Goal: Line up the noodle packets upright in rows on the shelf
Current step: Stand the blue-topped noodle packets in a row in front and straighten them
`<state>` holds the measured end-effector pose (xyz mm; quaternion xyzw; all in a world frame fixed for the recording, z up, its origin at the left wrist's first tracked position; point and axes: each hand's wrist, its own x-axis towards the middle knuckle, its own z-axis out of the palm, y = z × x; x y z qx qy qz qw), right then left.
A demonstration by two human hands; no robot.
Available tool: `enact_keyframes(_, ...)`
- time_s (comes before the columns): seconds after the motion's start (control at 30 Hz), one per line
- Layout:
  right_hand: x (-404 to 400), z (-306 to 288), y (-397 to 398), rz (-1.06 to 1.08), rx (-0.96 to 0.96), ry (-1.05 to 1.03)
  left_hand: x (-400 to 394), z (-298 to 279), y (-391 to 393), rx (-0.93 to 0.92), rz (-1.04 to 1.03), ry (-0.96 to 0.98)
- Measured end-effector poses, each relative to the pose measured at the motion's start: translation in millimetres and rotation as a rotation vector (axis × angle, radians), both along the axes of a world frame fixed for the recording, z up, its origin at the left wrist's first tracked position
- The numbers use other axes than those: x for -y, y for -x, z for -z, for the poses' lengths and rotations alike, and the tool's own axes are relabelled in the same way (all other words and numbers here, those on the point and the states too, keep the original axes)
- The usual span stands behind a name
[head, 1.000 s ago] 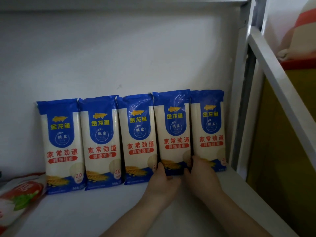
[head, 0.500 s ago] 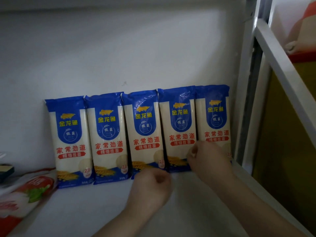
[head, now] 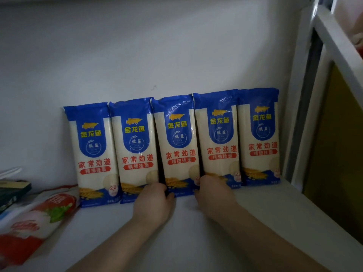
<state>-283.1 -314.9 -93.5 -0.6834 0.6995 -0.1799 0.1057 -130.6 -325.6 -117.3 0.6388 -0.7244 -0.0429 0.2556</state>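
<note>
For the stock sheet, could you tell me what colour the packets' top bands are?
Blue, on every noodle packet; the head view shows it.

Bare forearms, no sleeves, two hands (head: 153, 205)

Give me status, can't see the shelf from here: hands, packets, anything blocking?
Left hand and right hand at the middle packet's bottom edges. Five noodle packets upright against the wall. Red-and-white bag lying at left, clear of the row.

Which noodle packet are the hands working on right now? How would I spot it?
Five blue-and-white packets stand against the white back wall. It is the middle packet, the only one with the left hand and the right hand at its bottom corners.
</note>
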Motion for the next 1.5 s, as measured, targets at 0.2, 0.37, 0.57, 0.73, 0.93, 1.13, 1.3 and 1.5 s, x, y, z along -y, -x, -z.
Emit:
enact_keyframes(0.2,5,8,4,0.040,0.006,0.029,1,2,-1,-0.040,0.027,-0.003)
enact_keyframes(0.37,5,7,3,0.059,-0.009,0.041,0,4,-3,-0.100,-0.018,-0.002)
enact_keyframes(0.57,5,7,1,0.053,-0.020,0.071,-1,5,-2,-0.135,-0.092,0.004)
enact_keyframes(0.73,5,8,1,0.034,-0.002,0.084,-2,9,-4,-0.151,-0.104,0.040)
enact_keyframes(0.93,2,4,0,0.029,0.012,0.069,-10,5,-9,-0.188,-0.031,0.040)
enact_keyframes(1.13,-26,-23,-19,-0.070,-0.079,0.164,-38,-14,-69,-0.073,-0.191,0.141)
enact_keyframes(1.3,-19,-7,-71,-0.234,0.212,0.017,-37,-11,-102,-0.014,-0.187,0.029)
enact_keyframes(1.5,2,-6,-90,-0.198,0.167,-0.133,-13,-1,-91,-0.063,-0.205,-0.011)
